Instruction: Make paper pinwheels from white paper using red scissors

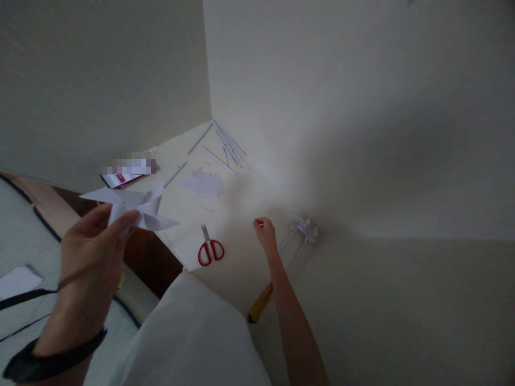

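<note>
In a pale corner where two walls meet, I hold a folded paper pinwheel (131, 206) up in my left hand (90, 262), fingers (120, 221) pinched shut on its lower edge, above the dark gap beside the tabletop (241, 268). Its longest points run roughly left to right, one tip toward the left wall, the other toward the red scissors (210, 250). My right hand (265, 231) rests on the tabletop with fingers curled closed around something too small to make out, just beside a finished pinwheel on sticks (303, 230). Thin rolled sticks (229, 147) lie well back in the corner. As I judge it, the light pinch could let the paper slip or crumple a point.
</note>
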The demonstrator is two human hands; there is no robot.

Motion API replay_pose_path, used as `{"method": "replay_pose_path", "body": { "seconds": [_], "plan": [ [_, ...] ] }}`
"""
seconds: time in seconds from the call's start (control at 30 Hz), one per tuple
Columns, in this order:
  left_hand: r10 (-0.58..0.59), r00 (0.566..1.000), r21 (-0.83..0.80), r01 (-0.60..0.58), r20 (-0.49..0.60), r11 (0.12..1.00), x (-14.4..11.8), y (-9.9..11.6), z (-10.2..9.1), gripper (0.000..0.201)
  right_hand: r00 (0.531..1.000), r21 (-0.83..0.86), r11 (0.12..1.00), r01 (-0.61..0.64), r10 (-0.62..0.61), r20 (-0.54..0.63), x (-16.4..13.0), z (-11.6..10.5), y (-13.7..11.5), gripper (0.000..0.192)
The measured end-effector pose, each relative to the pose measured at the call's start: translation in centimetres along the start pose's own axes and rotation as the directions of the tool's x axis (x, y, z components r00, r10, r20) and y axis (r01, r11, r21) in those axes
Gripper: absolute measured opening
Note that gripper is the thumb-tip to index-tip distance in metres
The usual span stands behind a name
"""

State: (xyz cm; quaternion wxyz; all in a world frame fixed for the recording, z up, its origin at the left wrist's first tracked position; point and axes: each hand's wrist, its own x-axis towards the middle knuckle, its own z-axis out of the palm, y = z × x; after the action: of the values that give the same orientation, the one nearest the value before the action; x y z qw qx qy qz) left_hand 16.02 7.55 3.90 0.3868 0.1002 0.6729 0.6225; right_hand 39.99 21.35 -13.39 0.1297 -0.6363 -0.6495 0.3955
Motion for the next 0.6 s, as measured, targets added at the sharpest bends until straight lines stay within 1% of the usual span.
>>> {"method": "replay_pose_path", "body": {
  "seconds": [0.07, 0.1, 0.2, 0.3, 0.33, 0.47, 0.53, 0.6],
  "plan": [
    [0.013, 0.992, -0.028, -0.017, -0.128, 0.999, 0.8, 0.0, -0.4, 0.011, 0.998, -0.082, 0.996, 0.038, -0.034, 0.05, 1.7, 1.8, -0.6, 0.028],
    [-0.006, 0.987, -0.053, -0.003, -0.161, 0.999, 1.2, -0.1, -0.5, 0.012, 0.996, -0.121, 0.991, 0.063, -0.054, 0.075, 2.6, 2.7, -1.0, 0.028],
    [-0.109, 0.979, -0.135, 0.087, -0.171, 0.987, 2.8, -0.5, -0.7, 0.013, 0.981, -0.226, 0.962, 0.155, -0.124, 0.147, 5.5, 5.1, -2.9, 0.029],
    [-0.153, 0.965, -0.184, 0.114, -0.214, 0.976, 4.4, -1.7, -1.0, 0.014, 0.953, -0.304, 0.914, 0.268, -0.207, 0.22, 8.5, 7.3, -5.3, 0.029],
    [-0.19, 0.961, -0.207, 0.148, -0.202, 0.967, 4.9, -2.2, -1.0, 0.016, 0.941, -0.323, 0.896, 0.306, -0.233, 0.244, 9.5, 7.9, -6.2, 0.029],
    [-0.284, 0.935, -0.254, 0.227, -0.214, 0.94, 5.8, -3.9, -0.4, 0.02, 0.89, -0.364, 0.828, 0.427, -0.313, 0.333, 13.5, 10.4, -9.9, 0.029],
    [-0.334, 0.926, -0.237, 0.29, -0.174, 0.927, 5.8, -4.3, 0.2, 0.022, 0.87, -0.369, 0.807, 0.461, -0.329, 0.368, 15.2, 11.7, -11.5, 0.028],
    [-0.355, 0.925, -0.208, 0.323, -0.139, 0.923, 5.6, -4.4, 0.9, 0.023, 0.858, -0.371, 0.797, 0.476, -0.33, 0.393, 16.6, 13.0, -12.7, 0.029]
  ]
}}
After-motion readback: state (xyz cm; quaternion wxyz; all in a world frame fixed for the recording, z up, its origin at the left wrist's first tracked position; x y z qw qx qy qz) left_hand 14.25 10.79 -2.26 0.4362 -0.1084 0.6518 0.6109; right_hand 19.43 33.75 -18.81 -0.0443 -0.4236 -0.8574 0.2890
